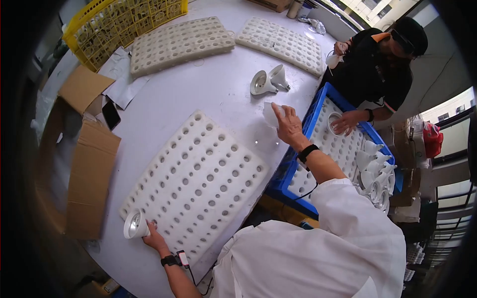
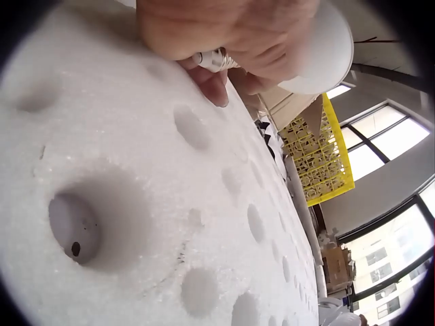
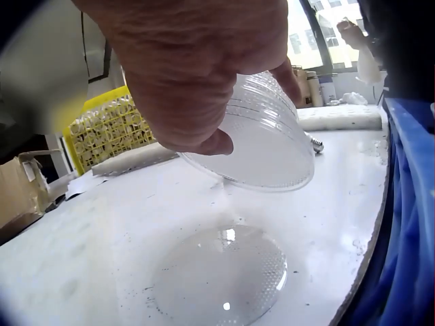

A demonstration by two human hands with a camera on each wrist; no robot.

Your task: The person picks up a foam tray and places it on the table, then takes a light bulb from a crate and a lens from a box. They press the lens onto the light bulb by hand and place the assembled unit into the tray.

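My left hand (image 1: pixel 156 240) grips a white cone-shaped lamp housing (image 1: pixel 134 224) at the near left corner of a white foam board (image 1: pixel 191 171) full of round holes. In the left wrist view its metal screw base (image 2: pixel 216 61) shows between the fingers, close over the foam. My right hand (image 1: pixel 290 128) holds a stack of clear round lens covers (image 3: pixel 265 146), tilted, above the white table. Below that stack, one clear lens cover (image 3: pixel 221 278) lies flat on the table. Two more lamp housings (image 1: pixel 261 83) sit just beyond my right hand.
A blue crate (image 1: pixel 284 181) with foam and several lamp housings (image 1: pixel 376 171) stands at the right. Another person (image 1: pixel 372 74) reaches into it. Two foam boards (image 1: pixel 181 44) and a yellow basket (image 1: pixel 92 37) are at the back. An open cardboard box (image 1: pixel 92 179) and a phone (image 1: pixel 111 115) lie left.
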